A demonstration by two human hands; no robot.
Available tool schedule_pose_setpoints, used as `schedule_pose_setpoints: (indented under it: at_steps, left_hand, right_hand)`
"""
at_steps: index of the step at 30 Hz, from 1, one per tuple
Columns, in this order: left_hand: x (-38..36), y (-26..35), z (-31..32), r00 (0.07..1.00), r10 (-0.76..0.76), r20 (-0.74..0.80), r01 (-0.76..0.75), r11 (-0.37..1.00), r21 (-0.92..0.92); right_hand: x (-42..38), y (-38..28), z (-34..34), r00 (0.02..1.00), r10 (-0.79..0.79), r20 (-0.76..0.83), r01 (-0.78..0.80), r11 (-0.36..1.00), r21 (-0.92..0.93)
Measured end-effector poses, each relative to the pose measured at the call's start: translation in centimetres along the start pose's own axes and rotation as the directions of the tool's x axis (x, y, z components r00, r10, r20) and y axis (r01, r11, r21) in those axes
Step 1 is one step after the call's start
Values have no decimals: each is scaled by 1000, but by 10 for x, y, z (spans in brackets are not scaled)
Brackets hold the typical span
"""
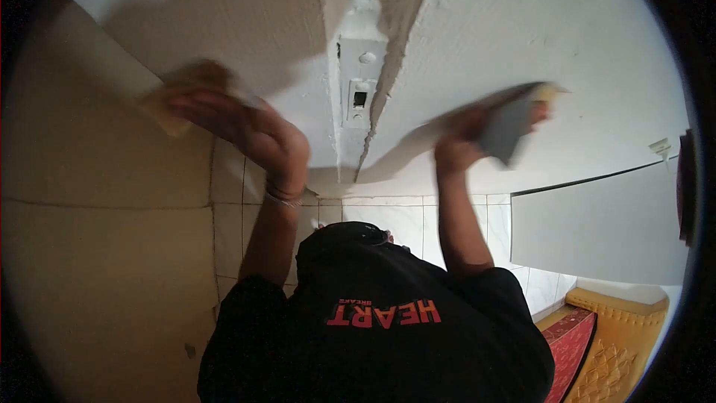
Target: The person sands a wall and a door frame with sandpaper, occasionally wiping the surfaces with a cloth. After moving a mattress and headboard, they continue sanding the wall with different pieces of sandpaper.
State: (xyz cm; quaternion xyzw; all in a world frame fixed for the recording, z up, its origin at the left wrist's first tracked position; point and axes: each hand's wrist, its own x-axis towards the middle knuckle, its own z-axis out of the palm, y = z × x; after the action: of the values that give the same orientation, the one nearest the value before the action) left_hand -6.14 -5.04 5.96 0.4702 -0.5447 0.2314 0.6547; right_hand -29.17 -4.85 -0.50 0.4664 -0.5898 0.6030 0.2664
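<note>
Fingers stretched out on the left, my left hand (242, 130) is pressed over a tan, blurred sheet or pad (175, 116) at the wall edge. My right hand (461, 142) grips a grey sheet (507, 130), which is bent and blurred by motion, against the white wall (597, 52). A small yellowish part shows at its top edge near the fingertips. Between the hands, a white switch plate (365, 60) with a dark opening sits in a strip bordered by rough, cracked plaster.
A beige panel (112, 269) fills the left side. A pale board (604, 224) stands at the right, near a small wall fitting (660, 148). Yellow tufted and red patterned furniture (611, 343) is at the lower right. White floor tiles (406, 216) lie below.
</note>
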Motion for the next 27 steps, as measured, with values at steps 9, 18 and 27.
schedule_pose_setpoints:
  at_steps: [9,18,27]
  left_hand:
    - [-25,-33,-16,949,-236,206,264,957,-120]
    - [-49,-17,-15,956,75,284,-101,992,78]
    - [-43,18,3,962,8,274,-29,997,74]
  right_hand:
    - [22,19,-28,994,-51,100,28,975,221]
    - [-37,0,-26,829,-423,367,473,879,-55]
    - [5,-41,1,907,-406,111,419,892,-167]
